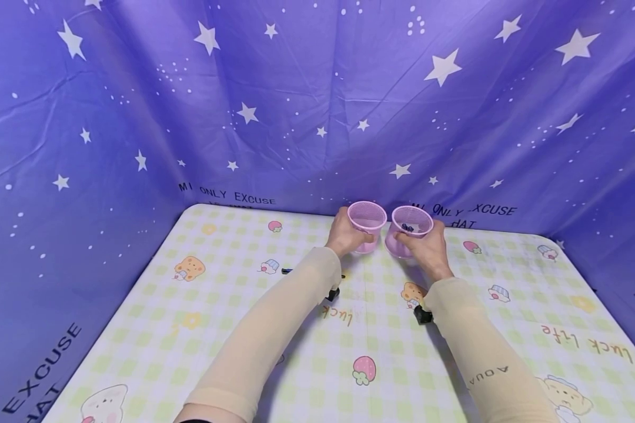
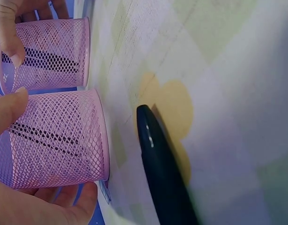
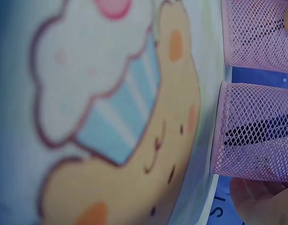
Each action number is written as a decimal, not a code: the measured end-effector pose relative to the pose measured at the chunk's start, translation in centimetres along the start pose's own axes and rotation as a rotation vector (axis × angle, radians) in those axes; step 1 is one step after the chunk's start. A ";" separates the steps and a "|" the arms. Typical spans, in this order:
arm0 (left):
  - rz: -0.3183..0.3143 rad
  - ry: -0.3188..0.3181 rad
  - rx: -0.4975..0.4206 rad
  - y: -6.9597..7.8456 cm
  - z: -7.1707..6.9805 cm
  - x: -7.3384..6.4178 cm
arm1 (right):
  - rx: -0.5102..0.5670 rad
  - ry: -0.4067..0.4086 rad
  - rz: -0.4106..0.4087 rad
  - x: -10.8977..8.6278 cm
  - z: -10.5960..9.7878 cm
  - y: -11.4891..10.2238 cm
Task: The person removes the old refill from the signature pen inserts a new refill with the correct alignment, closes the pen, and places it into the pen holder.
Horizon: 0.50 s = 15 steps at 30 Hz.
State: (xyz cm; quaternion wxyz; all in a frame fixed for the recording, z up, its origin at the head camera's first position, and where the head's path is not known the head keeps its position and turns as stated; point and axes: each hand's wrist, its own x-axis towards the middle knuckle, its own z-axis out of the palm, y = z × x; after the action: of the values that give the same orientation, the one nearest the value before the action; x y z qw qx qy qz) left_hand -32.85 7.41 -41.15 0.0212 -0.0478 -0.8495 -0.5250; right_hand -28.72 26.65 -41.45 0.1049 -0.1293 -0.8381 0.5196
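Two pink mesh pen holders are held upright side by side at the far edge of the table. My left hand point(image 1: 344, 235) grips the left pen holder point(image 2: 59, 140), its thumb on the near side and fingers around the outer side. The right pen holder point(image 3: 256, 133) is gripped the same way by my right hand point(image 1: 428, 249). Dark pen-like shapes show through the mesh of the right holder, and thinner dark streaks through the left one. Whether the bases touch the table is hard to tell. A dark pen point(image 2: 160, 164) lies on the tablecloth, partly hidden by my left forearm in the head view.
A checked tablecloth point(image 1: 365, 329) with cartoon prints covers the table. Purple star-patterned curtain point(image 1: 296, 106) hangs close behind the far edge and along both sides. Black wrist mounts point(image 1: 422, 315) sit under both sleeved forearms.
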 end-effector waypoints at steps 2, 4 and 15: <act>-0.004 0.000 -0.005 0.0 -0.1 0.0 | -0.004 -0.004 0.001 0.0 0.0 0.0; -0.011 0.001 -0.009 -0.1 -0.2 0.0 | -0.006 -0.004 -0.001 0.0 0.1 -0.1; -0.009 0.002 -0.024 -0.3 -0.8 0.0 | -0.039 -0.005 -0.017 -0.2 0.2 0.0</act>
State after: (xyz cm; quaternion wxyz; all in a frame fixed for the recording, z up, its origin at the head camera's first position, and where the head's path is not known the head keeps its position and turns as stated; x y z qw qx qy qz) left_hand -32.88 6.55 -41.10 0.0191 -0.0438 -0.8434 -0.5351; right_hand -28.60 26.44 -41.50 0.1046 -0.1228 -0.8493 0.5026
